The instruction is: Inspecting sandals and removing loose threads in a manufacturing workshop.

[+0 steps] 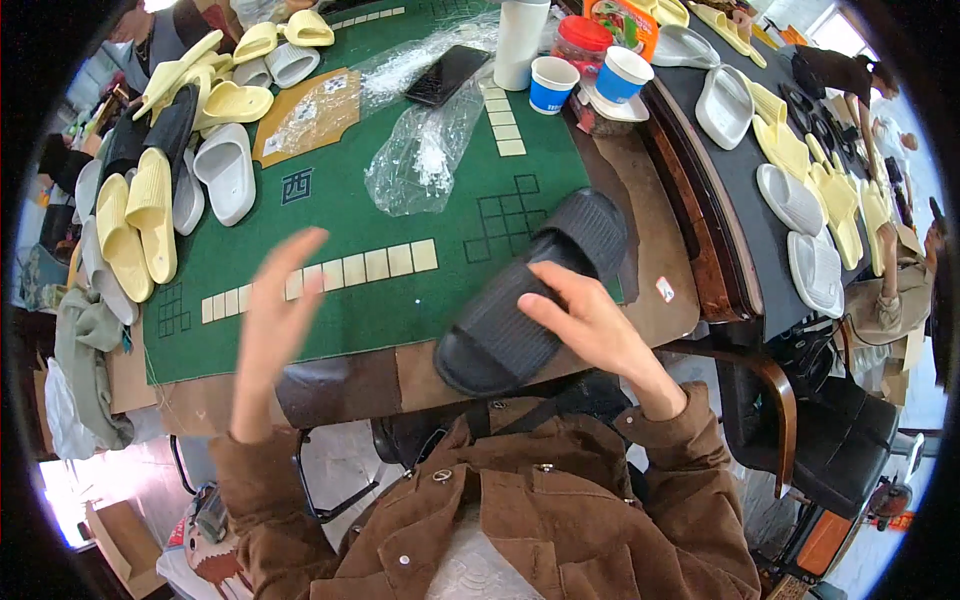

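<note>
— Two hands over the green table (pixel 400 300), right?

— Yes. The right hand (pixel 590 325) rests on a black slipper (pixel 530 295), fingers spread across its ribbed strap, thumb on the near side; whether it truly grips or only steadies it I cannot tell.

— Where does the slipper lie?

— At the table's near right edge, toe end hanging slightly past the rim, heel toward the far side.

— And the left hand (pixel 275 310)?

— Raised, flat, fingers straight and together, holding nothing (a bit blurred).

— Anything else?

— A pile of yellow and grey slippers (pixel 160 200) on the far left, clear bags (pixel 425 150) in the middle, a phone (pixel 447 75), and two blue cups (pixel 552 83) beyond.
</note>
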Demonstrator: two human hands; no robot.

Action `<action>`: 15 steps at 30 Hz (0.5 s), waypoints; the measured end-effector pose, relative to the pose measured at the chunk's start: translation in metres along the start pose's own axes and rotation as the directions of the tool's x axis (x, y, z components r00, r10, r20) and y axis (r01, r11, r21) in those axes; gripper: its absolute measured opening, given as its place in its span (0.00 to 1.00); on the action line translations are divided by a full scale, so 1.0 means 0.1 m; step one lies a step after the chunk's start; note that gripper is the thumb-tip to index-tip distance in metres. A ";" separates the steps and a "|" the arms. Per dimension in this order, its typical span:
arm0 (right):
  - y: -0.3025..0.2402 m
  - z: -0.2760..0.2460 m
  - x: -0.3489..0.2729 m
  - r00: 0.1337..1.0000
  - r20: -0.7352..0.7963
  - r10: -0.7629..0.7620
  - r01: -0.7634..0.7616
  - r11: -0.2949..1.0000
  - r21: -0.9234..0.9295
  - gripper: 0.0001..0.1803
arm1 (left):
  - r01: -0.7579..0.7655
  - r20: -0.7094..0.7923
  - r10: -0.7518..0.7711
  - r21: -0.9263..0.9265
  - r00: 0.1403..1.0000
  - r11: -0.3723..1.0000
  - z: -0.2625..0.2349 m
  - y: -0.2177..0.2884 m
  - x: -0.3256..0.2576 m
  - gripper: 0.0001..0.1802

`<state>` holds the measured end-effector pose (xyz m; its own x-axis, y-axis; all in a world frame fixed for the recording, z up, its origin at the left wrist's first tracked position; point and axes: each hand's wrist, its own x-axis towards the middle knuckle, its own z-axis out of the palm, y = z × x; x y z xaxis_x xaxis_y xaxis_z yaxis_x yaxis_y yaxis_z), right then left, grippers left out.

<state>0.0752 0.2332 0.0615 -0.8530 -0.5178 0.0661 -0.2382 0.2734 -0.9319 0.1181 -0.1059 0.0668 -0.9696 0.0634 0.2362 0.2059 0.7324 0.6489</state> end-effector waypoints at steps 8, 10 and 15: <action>0.27 -0.26 0.06 0.920 -0.225 -0.320 0.080 0.717 -0.693 0.21 | -0.157 0.169 0.121 0.219 0.978 0.963 1.14 1.23 -0.24 0.54; 0.50 -0.23 0.06 0.932 -0.241 -0.271 0.039 0.735 -0.676 0.24 | -0.183 0.125 0.149 0.339 0.981 0.923 1.30 1.31 -0.15 0.60; 0.64 -0.20 0.11 0.934 -0.280 -0.221 -0.023 0.745 -0.666 0.26 | -0.208 0.087 0.191 0.280 0.978 0.937 1.39 1.24 -0.19 0.56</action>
<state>0.0414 0.2616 0.0096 -0.8743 -0.3176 0.3671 -0.4672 0.7560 -0.4585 0.1437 0.0783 0.0421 -0.9203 0.2606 0.2917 0.3575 0.8631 0.3567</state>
